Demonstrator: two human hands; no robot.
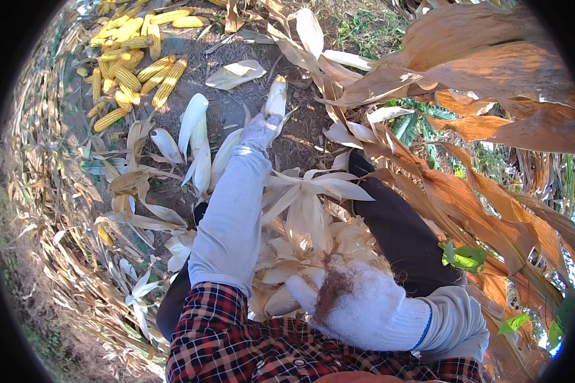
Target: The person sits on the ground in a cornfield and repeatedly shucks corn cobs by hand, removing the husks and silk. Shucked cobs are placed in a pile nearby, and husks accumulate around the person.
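Note:
My left hand (pixel 260 130), in a light glove, reaches forward over bare soil and grips an ear of corn (pixel 277 95) still wrapped in pale husk. Close to my shirt front is my right hand (pixel 364 306) in a white knitted glove. Reddish-brown corn silk (pixel 334 289) clings across its back. Its palm side is hidden, so I cannot tell whether it holds anything. Loose pale husks (pixel 306 210) are heaped between my legs, just beyond the right hand. Left of my outstretched forearm lie ears in whitish husk (pixel 199 143).
A pile of bare yellow corn cobs (pixel 124 72) rests on the ground at upper left. Large dry corn leaves (pixel 488 81) crowd the right side and overlap my right leg (pixel 402 234). Dry stalks (pixel 43 191) cover the ground at left. A single cob (pixel 105 235) lies among them.

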